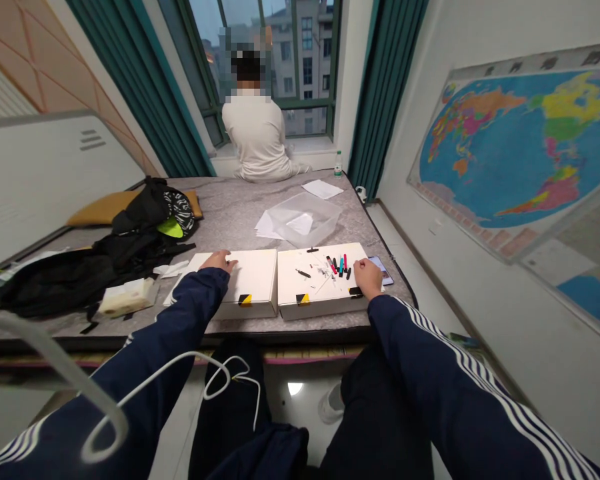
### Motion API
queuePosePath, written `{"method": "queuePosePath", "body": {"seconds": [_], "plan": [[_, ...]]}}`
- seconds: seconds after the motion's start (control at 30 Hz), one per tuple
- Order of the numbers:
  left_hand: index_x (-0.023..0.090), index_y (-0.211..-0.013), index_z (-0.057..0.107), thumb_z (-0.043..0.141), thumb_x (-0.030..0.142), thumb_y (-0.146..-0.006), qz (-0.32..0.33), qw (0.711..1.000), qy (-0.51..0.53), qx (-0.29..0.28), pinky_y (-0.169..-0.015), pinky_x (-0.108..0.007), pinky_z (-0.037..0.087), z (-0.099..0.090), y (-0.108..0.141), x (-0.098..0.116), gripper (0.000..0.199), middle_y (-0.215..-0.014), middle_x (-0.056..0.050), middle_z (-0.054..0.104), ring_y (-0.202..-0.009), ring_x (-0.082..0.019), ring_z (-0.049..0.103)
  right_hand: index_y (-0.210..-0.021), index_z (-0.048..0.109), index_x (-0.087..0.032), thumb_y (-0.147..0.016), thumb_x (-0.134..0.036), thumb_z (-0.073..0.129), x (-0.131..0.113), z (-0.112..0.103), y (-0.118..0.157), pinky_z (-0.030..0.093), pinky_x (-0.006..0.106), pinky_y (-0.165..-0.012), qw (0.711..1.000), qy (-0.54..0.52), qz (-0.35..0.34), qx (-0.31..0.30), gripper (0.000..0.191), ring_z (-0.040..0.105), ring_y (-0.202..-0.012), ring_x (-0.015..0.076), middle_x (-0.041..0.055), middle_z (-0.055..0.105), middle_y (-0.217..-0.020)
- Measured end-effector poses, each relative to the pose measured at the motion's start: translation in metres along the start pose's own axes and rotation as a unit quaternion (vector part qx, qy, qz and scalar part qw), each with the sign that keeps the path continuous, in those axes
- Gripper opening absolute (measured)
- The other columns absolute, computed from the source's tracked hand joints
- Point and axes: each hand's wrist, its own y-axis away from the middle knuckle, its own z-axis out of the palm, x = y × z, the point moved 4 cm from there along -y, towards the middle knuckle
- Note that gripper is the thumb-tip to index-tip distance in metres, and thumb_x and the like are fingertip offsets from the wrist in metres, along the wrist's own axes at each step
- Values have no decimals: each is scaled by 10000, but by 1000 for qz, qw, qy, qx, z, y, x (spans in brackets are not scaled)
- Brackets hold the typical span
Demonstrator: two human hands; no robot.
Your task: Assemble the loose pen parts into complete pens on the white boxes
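The left hand (215, 262) rests on the lid of a white cardboard box (247, 283), its fingers (229, 263) spread apart and holding nothing. The right hand (367, 280) sits on a matching box (310, 293) just beside it, fingers (363, 270) curled together but not clamped on anything. Felt markers (337, 267) and small pieces (323, 272) lie on that lid, with a phone (380, 270) next to the box. Farther along the grey mattress (230, 213) is a clear plastic tub (303, 219), and beyond it a seated person (255, 133) faces the window.
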Motion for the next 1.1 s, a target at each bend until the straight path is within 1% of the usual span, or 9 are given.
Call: {"method": "queuePosePath", "body": {"seconds": [0.07, 0.13, 0.2, 0.27, 0.37, 0.5, 0.67, 0.8, 1.1], "plan": [[138, -1111, 586, 503, 485, -845, 0, 1000, 2, 13, -673, -304, 460, 12, -3, 27, 445, -702, -52, 627, -689, -201, 606, -879, 700, -153, -880, -362, 429, 0, 1, 0, 327, 263, -651, 1000, 4, 7, 3, 342, 561, -734, 191, 105, 671, -819], [161, -1163, 581, 532, 462, -841, 52, 999, 13, 6, -720, -317, 460, 31, -5, 61, 444, -733, -45, 642, -718, -201, 608, -869, 702, -154, -879, -364, 430, 0, 2, 0, 330, 266, -653, 1000, 9, 11, 5, 344, 560, -733, 194, 106, 669, -815], [157, -1144, 613, 564, 382, -839, 144, 989, 24, 7, -805, -336, 452, 52, -3, 98, 382, -850, -76, 665, -854, -219, 603, -864, 703, -151, -877, -365, 431, 0, 2, 0, 332, 269, -655, 1000, 13, 13, 6, 346, 560, -732, 197, 109, 667, -811], [172, -1102, 658, 578, 345, -835, 221, 975, 9, 28, -855, -375, 440, 70, -1, 128, 328, -1016, -118, 650, -963, -249, 565, -871, 702, -146, -882, -363, 425, -1, 1, 0, 333, 270, -657, 1000, 16, 11, 5, 352, 560, -735, 198, 113, 666, -810], [210, -1107, 672, 584, 276, -833, 246, 967, 1, 67, -892, -438, 424, 87, -2, 154, 295, -1193, -121, 601, -1118, -300, 482, -882, 699, -145, -891, -358, 412, -3, -1, 1, 333, 267, -656, 1000, 21, 6, 1, 358, 561, -738, 195, 112, 665, -814], [263, -1113, 675, 577, 252, -843, 210, 976, -5, 60, -906, -450, 421, 104, -10, 159, 287, -1225, -75, 602, -1208, -319, 419, -871, 695, -158, -884, -345, 427, -4, -5, 3, 327, 256, -644, 999, 34, 6, 7, 327, 569, -728, 187, 90, 671, -810], [308, -1185, 635, 535, 293, -876, 188, 981, -1, 44, -873, -408, 436, 113, -18, 154, 325, -1155, -50, 647, -1146, -288, 472, -868, 696, -151, -893, -346, 416, -5, -5, 3, 325, 252, -642, 999, 43, 9, 6, 342, 572, -729, 183, 90, 670, -799], [314, -1197, 629, 519, 298, -886, 183, 983, 8, 31, -854, -388, 444, 115, -19, 154, 330, -1150, -47, 649, -1120, -274, 492, -868, 702, -151, -892, -340, 418, -5, -5, 2, 329, 251, -642, 999, 44, 7, 3, 342, 570, -739, 187, 98, 668, -799], [300, -993, 729, 522, 283, -877, 154, 988, 17, -4, -846, -339, 461, 110, -16, 160, 237, -1122, -22, 643, -1023, -233, 553, -845, 696, -167, -893, -350, 417, -5, -5, 3, 336, 253, -633, 999, 41, 2, 9, 337, 577, -714, 186, 85, 675, -782]]}}
